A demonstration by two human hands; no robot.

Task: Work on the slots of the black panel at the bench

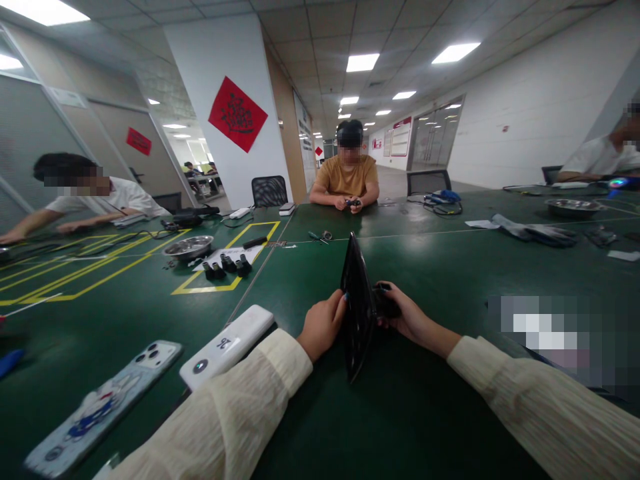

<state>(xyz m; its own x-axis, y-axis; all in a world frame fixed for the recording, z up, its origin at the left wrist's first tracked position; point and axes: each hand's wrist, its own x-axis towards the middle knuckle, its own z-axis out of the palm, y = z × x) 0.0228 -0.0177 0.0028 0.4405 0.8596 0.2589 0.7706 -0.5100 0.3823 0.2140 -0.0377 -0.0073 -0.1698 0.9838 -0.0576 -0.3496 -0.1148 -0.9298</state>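
A thin, glossy black panel (356,327) stands nearly edge-on between my two hands, tilted slightly, above the green table (425,407). My left hand (321,325) is closed on its left side, the thumb lying on the face. On the other side, my right hand (413,319) grips a dark rounded part (386,303) against the panel; whether it is fixed to the panel I cannot tell. Left of my left forearm lie a white power bank (230,343) marked 26 and a phone in a cartoon case (107,407).
Several black cylindrical parts (227,267) stand near a metal bowl (189,247) inside yellow tape. Small tools (320,237) lie beyond the panel. Grey gloves (535,232) and another metal bowl (574,207) are at right. A co-worker (347,177) sits opposite; others sit at both sides.
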